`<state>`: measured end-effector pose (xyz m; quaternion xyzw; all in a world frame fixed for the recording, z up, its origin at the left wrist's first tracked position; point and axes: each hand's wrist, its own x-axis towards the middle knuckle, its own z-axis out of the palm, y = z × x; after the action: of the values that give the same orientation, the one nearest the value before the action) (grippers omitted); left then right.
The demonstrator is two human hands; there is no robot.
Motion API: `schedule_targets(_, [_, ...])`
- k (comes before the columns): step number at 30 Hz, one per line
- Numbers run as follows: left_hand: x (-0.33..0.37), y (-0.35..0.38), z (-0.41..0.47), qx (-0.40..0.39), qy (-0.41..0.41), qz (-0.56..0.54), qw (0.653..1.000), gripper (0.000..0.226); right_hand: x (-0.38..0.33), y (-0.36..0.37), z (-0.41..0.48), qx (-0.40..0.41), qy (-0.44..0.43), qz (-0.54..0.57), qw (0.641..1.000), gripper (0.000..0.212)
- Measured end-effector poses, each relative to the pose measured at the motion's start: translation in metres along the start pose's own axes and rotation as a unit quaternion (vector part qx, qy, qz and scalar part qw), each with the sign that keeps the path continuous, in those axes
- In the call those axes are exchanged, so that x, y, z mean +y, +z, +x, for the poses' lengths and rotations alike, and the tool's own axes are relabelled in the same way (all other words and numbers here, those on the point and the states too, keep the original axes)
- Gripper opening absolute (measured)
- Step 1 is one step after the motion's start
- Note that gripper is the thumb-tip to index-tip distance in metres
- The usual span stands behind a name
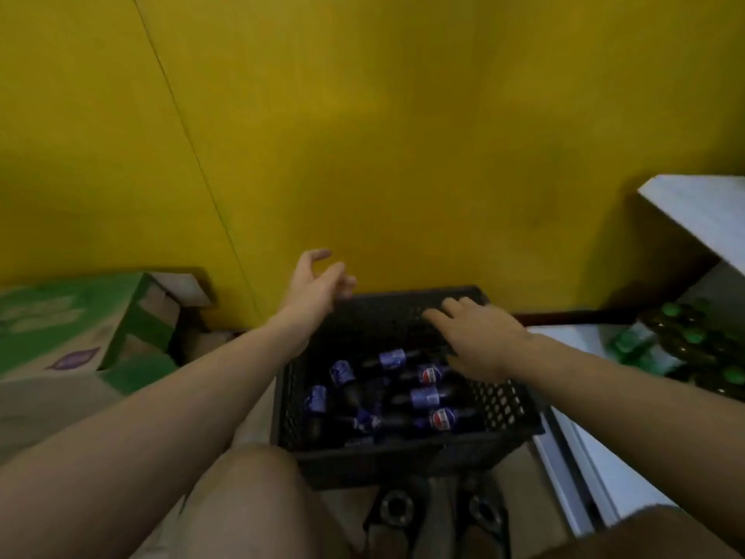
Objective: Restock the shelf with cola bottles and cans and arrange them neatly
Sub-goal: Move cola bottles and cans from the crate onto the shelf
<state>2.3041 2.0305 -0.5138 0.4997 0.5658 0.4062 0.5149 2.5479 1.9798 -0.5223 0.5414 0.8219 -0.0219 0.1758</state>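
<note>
Black perforated plastic crate [504,401] sits on the floor in front of a yellow wall [403,135], between the person's knees. Inside it, cola bottles [427,397] lie on their sides in a loose jumble, dark liquid, blue labels, some showing a red-white-blue logo; the exact count is unclear due to blur. Left hand [314,288] hovers above the crate's far left corner, fingers loose and slightly curled, holding nothing. Right hand [479,336] is over the crate's far right part, above the bottles, fingers spread and relaxed, gripping nothing; can't tell if it touches the rim. To the left, green cardboard boxes [68,320] are stacked, flaps partly open, contents not visible. To the right, a white shelf unit [693,211] holds green-capped bottles [685,336] packed together on a lower level.
</note>
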Motion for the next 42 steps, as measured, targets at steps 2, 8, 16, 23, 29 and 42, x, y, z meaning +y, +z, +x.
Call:
schedule_targets(2, [-0.043, 0.009, 0.031, -0.052, -0.017, 0.1, 0.994, 0.033, 0.011, 0.042, 0.028, -0.026, -0.003, 0.043, 0.999, 0.072])
schedule_targets(8, [-0.166, 0.019, 0.123, -0.24, 0.026, 0.44, 0.865, 0.033, 0.028, 0.173, 0.116, -0.097, 0.002, 0.142, 0.985, 0.065])
schedule_targets(16, [-0.308, 0.029, 0.189, -0.422, 0.05, 0.728, 0.539, 0.096, -0.033, 0.299, 0.224, -0.186, -0.039, 0.288, 0.938, 0.058])
schedule_targets(23, [-0.349, 0.045, 0.204, -0.424, 0.11, 0.765, 0.471, 0.082, -0.085, 0.329, 0.25, -0.233, -0.067, 0.198, 0.95, 0.059])
schedule_targets(29, [-0.327, 0.035, 0.205, -0.403, 0.099, 0.644, 0.643, 0.078, -0.076, 0.313, 0.242, -0.202, -0.04, 0.21, 0.956, 0.051])
schedule_targets(42, [-0.073, 0.026, 0.118, -0.139, 0.087, 0.118, 0.979, 0.06, 0.009, 0.082, 0.1, -0.054, 0.095, 0.144, 0.983, 0.047])
